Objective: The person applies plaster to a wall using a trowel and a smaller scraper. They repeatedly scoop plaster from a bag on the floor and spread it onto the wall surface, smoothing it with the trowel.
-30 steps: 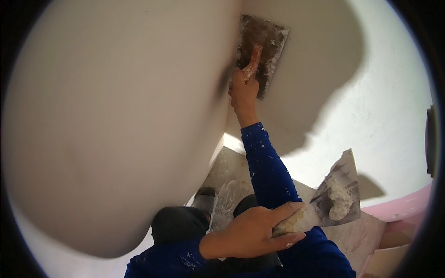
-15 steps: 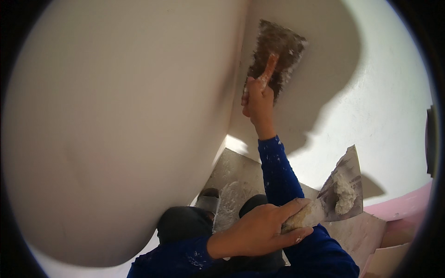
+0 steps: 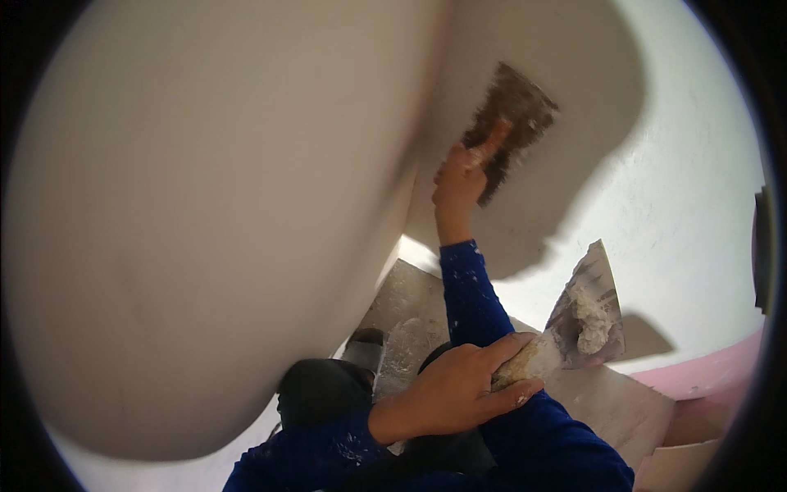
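Note:
My right hand (image 3: pixel 459 189) grips the wooden handle of a plaster-flecked rectangular trowel (image 3: pixel 518 102), whose dark plate lies against the shadowed wall (image 3: pixel 598 49) just right of the inside corner; motion blurs it a little. Lower down, my left hand (image 3: pixel 438 394) is closed around the crusted handle of a wide putty knife (image 3: pixel 602 279), which carries a lump of off-white putty (image 3: pixel 592 320) on its blade and is held across my right forearm.
A pale wall (image 3: pixel 197 205) fills the left side. Below are a dusty floor board (image 3: pixel 402 303), my knees and a foot in a sandal (image 3: pixel 361 353). At lower right are a pink band (image 3: pixel 697 369) and tan board pieces (image 3: pixel 680 467); a dark object (image 3: pixel 761 246) sits at the right rim.
My right hand and the trowel have moved right and downward along the wall, away from the corner. My left hand with the putty knife has risen slightly.

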Tool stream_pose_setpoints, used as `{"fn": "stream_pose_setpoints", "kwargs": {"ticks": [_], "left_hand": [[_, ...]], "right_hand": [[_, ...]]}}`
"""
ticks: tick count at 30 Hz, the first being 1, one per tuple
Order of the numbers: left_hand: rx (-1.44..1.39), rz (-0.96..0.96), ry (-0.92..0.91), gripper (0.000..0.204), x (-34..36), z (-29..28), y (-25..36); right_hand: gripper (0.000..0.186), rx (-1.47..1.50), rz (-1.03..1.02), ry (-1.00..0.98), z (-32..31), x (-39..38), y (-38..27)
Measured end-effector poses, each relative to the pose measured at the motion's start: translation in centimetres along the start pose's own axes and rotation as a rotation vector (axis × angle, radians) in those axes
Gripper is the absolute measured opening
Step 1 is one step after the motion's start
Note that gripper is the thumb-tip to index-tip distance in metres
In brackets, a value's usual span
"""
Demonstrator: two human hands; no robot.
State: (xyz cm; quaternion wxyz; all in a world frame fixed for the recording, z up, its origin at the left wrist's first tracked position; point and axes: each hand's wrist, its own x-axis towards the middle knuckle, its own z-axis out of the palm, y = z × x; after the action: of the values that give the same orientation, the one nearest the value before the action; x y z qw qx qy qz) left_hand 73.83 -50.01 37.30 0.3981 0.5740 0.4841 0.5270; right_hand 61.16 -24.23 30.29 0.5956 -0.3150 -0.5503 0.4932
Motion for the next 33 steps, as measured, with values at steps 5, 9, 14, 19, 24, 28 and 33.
{"fn": "stream_pose_setpoints", "kwargs": {"ticks": [5,9,14,19,24,28,33], "left_hand": [[-0.025,-0.001,-0.060,0.061,0.6,0.4,-0.4],[-0.022,0.011,-0.047,0.061,0.9,1.2,-0.2],[-0.058,-0.016,-0.050,0.064,1.6,2.2,0.1],[-0.069,-0.153,-0.187,0.068,2.4,1.7,1.0],[-0.031,-0.136,-0.184,0.065,2.7,2.3,1.1],[-0.008,-0.035,-0.046,0.065,2.8,3.7,0.8],[0.100,-0.102,-0.170,0.066,2.6,4.6,1.6]], "right_hand": [[0.029,0.148,0.209,-0.241,-4.8,-1.3,-1.5],[0.032,0.213,0.074,-0.452,-3.3,-0.2,-3.4],[0.030,0.181,0.078,-0.390,-2.1,2.0,-4.4],[0.028,0.129,0.111,-0.345,-2.2,3.0,-3.6],[0.030,0.050,0.080,-0.261,-2.2,3.4,-2.4],[0.030,0.126,0.083,-0.136,-4.5,2.1,-1.5],[0.031,0.143,0.191,-0.111,-10.0,-0.2,-1.5]]}}
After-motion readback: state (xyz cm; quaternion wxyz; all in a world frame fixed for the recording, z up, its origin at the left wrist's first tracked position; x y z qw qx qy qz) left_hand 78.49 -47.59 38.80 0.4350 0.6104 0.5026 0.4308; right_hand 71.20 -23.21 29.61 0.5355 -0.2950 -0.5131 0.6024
